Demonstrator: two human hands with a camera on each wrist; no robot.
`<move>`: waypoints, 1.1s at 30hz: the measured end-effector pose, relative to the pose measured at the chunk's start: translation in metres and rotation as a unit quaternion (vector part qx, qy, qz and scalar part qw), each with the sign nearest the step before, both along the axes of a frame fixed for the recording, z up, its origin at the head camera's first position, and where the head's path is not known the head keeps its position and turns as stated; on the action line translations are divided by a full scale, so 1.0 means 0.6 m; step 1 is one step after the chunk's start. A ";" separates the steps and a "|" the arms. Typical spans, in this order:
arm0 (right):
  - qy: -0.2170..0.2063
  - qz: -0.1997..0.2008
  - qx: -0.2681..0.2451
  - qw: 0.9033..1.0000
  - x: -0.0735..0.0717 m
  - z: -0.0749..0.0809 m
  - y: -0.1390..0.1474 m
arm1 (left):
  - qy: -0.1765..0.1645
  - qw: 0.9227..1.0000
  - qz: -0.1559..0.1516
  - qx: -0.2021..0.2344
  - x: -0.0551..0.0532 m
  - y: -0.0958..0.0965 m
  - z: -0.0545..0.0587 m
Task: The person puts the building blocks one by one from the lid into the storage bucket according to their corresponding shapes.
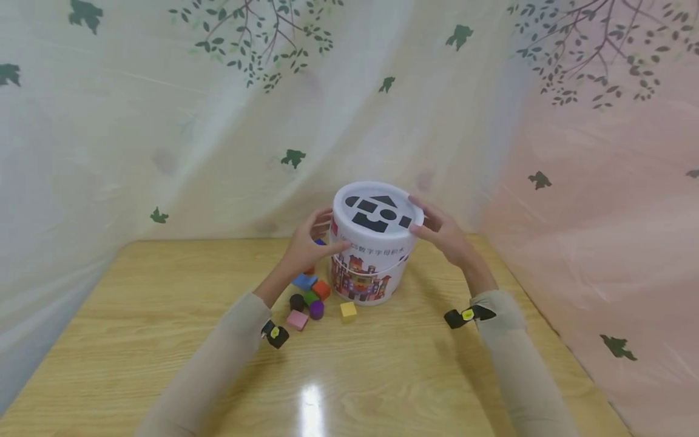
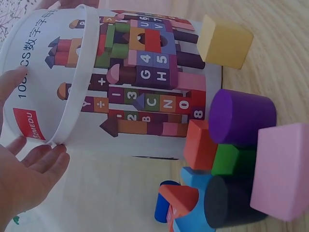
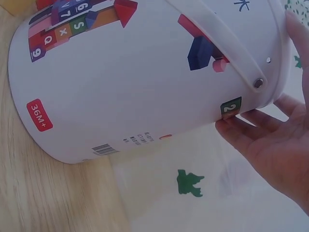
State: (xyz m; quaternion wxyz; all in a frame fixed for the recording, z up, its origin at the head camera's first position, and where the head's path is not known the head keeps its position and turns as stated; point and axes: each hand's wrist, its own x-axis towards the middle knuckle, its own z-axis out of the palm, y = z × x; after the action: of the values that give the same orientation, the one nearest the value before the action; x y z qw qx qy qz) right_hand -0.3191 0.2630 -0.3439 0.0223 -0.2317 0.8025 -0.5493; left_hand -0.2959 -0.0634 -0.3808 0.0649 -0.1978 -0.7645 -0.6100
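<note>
A white toy-block bucket (image 1: 357,276) stands upright on the table, printed with colourful block towers. Its white lid (image 1: 401,215) has dark cut-out shapes on top, and a white carrying handle (image 2: 72,116) hangs across the front. On the left side, just under the lid, my left hand (image 1: 300,249) holds the bucket with thumb in front and fingers around the back. Opposite it, my right hand (image 1: 450,240) grips the upper right side at the lid's rim. In the right wrist view its fingers (image 3: 241,133) curl behind the bucket below the rim.
Loose blocks lie left and in front of the bucket: a yellow cube (image 1: 347,312), purple cylinder (image 1: 316,310), pink block (image 1: 297,320), black cylinder (image 1: 297,302), orange-red block (image 1: 321,290) and several others. The wooden table (image 1: 191,297) meets a leaf-patterned curtain (image 1: 229,152) behind and at the right.
</note>
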 end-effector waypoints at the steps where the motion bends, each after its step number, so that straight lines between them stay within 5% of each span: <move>1: 0.002 -0.001 0.000 1.000 0.003 -0.001 -0.002 | 0.000 1.000 0.000 0.000 0.003 -0.002 0.000; 19: 0.011 0.006 0.004 1.000 0.005 -0.002 -0.009 | 0.002 1.000 0.007 -0.015 0.012 -0.010 -0.010; 29: 0.056 0.008 0.120 0.991 -0.007 0.025 -0.001 | 0.087 0.993 0.043 -0.073 0.032 -0.013 -0.034; 33: 0.063 0.016 0.161 0.985 -0.014 0.040 -0.005 | 0.169 0.972 0.040 -0.157 0.049 -0.018 -0.047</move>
State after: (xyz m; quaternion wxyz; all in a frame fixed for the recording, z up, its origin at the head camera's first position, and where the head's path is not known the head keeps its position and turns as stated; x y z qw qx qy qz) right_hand -0.3277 0.2598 -0.3201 0.0174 -0.2725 0.8765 -0.3964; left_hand -0.2666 -0.0743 -0.4092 0.1859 -0.2749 -0.8362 -0.4366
